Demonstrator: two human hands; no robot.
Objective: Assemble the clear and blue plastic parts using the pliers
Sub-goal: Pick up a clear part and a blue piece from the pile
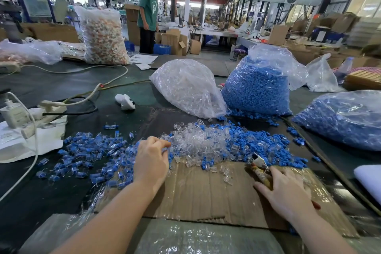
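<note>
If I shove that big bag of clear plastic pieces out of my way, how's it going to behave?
The bag of clear parts would probably slump and change shape instead of sliding as one block, since its thin film is creased and sagging. It is likely light for its bulk: the pieces look small and hollow. It leans against the blue parts bag, which may shift too.

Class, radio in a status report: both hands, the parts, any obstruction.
Left hand picking in the loose parts. Right hand flat on the pliers. Nothing blocking.

Loose clear parts (203, 140) and blue parts (259, 140) heaped beside pliers (260, 166).
</note>
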